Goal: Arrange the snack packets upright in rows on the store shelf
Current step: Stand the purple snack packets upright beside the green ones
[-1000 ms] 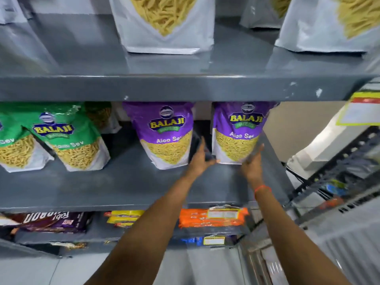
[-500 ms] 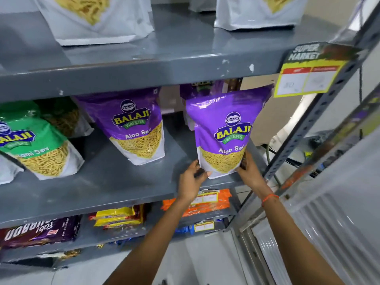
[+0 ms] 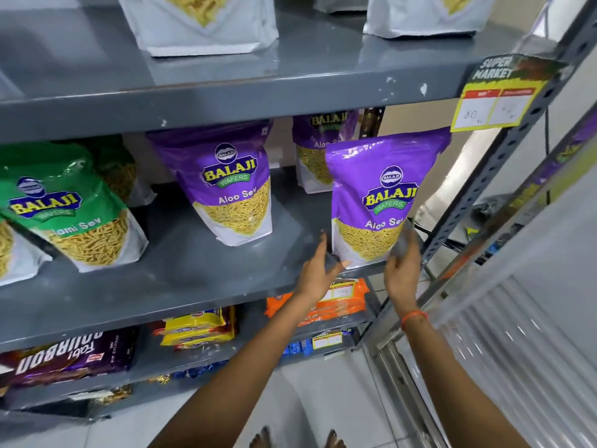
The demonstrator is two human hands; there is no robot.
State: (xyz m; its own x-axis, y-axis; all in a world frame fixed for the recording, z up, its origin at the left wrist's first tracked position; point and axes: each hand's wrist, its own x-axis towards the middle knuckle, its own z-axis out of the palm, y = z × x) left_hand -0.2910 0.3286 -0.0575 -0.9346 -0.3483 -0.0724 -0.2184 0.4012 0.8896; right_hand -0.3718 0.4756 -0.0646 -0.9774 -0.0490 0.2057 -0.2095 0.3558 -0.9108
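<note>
A purple Aloo Sev packet (image 3: 381, 195) stands upright at the front right edge of the grey middle shelf (image 3: 200, 273). My left hand (image 3: 318, 273) touches its lower left corner and my right hand (image 3: 402, 270) grips its lower right side. Behind it stands another purple packet (image 3: 315, 150), partly hidden. A third purple packet (image 3: 232, 189) stands upright further left. Green Sev packets (image 3: 77, 208) lean at the left end of the shelf.
The top shelf (image 3: 290, 76) carries white-bottomed packets. A yellow price tag (image 3: 497, 101) hangs from the perforated steel upright (image 3: 484, 179) at right. Lower shelves hold orange (image 3: 342, 299), yellow (image 3: 200, 328) and dark purple packs (image 3: 64, 357). A corrugated shutter stands at right.
The right purple packet came forward from the back of the shelf to its front edge, revealing another packet behind. Both hands moved with it and stay at its base.
</note>
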